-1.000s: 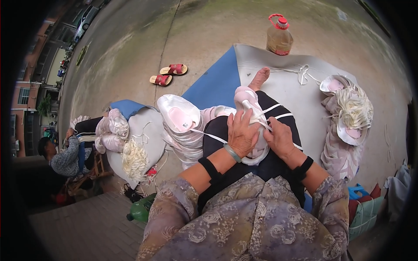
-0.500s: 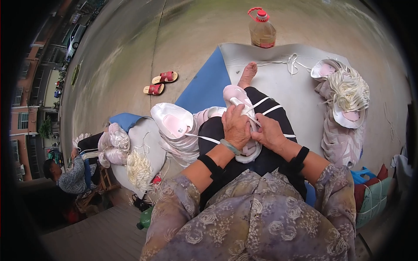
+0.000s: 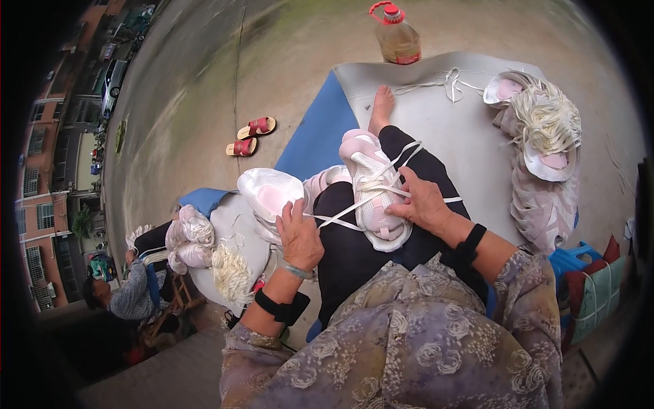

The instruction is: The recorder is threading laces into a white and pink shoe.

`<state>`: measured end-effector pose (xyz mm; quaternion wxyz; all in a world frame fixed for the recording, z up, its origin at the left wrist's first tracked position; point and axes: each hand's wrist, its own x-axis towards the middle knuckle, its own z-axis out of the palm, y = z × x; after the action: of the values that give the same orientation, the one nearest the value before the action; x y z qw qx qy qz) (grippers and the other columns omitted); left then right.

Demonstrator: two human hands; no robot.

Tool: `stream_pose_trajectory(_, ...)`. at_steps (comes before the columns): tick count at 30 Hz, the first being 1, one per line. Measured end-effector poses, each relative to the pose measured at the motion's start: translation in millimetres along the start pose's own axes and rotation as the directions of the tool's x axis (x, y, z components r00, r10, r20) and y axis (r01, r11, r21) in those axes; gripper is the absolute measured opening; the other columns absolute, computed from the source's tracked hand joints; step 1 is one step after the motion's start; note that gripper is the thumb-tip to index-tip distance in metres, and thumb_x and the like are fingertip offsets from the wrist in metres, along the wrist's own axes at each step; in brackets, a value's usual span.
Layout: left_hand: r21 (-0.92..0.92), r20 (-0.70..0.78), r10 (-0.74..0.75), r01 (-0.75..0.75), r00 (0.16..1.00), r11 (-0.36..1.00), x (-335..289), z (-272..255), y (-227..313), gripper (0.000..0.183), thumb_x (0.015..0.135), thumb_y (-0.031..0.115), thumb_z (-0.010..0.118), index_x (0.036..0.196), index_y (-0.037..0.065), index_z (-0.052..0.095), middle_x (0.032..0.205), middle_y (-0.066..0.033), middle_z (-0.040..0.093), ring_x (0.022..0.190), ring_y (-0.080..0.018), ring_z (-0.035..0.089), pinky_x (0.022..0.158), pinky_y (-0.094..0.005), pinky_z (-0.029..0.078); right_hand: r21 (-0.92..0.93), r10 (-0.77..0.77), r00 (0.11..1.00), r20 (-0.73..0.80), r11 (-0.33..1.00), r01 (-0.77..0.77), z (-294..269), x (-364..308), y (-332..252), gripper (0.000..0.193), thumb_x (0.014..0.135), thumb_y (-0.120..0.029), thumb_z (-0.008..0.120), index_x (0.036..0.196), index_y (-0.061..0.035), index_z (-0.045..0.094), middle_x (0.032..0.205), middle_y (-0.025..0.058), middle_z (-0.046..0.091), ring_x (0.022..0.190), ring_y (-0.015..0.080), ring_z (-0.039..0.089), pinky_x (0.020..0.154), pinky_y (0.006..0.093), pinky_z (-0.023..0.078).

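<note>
A pink-and-white lace-up shoe (image 3: 375, 194) rests across my lap, toe end away from me, with white shoelaces (image 3: 340, 215) crossing its front. My left hand (image 3: 300, 237) is off to the shoe's left, by a stack of nested shoes (image 3: 272, 187). A lace runs straight from the shoe to its thumb side; the grip itself is partly hidden. My right hand (image 3: 424, 203) is at the shoe's right side, thumb against the upper, with a lace running in between thumb and fingers. Another lace end loops over my right thigh.
A second shoe stack (image 3: 545, 211) with a lace bundle (image 3: 545, 133) lies at right on the pale mat (image 3: 470, 150). Beyond it stands an oil bottle (image 3: 398, 37). Red sandals (image 3: 252, 136) lie at left. Another person (image 3: 133, 290) sits far left near more shoes (image 3: 191, 235).
My left hand has moved away from the shoe toward the left, and lace now stretches that way. My right hand has shifted slightly outward, uncovering the shoe's laced front.
</note>
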<state>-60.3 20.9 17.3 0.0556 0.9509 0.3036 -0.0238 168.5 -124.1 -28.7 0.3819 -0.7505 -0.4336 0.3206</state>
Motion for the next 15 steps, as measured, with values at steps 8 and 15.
stream_pose_trajectory(8,0.568,0.311,-0.795,0.569,0.521,0.595,-134,11,-143,0.024,0.071,0.016,0.056,0.092,0.009,0.066,0.121,-0.0091,0.043,0.115,-0.0318,0.035,0.096,-0.0549,0.023,-0.039,-0.017,0.998,0.055,0.999,0.02,2,4,1,0.073,0.061,-0.031,0.074,0.118,-0.0022,0.039,0.088,0.0189,0.058,0.079,0.032,0.06,0.072,0.0383,0.047)
stream_pose_trajectory(15,-0.335,-0.08,-0.105,0.072,0.991,0.939,-63,37,-86,0.025,0.068,0.006,0.058,0.092,0.005,0.056,0.102,-0.0119,0.056,0.093,-0.0327,0.052,0.084,-0.0414,0.039,-0.052,0.029,0.998,0.051,0.998,-0.027,2,4,-9,0.073,0.063,-0.034,0.073,0.118,-0.0024,0.038,0.091,0.0185,0.057,0.079,0.0329,0.059,0.073,0.0388,0.046)
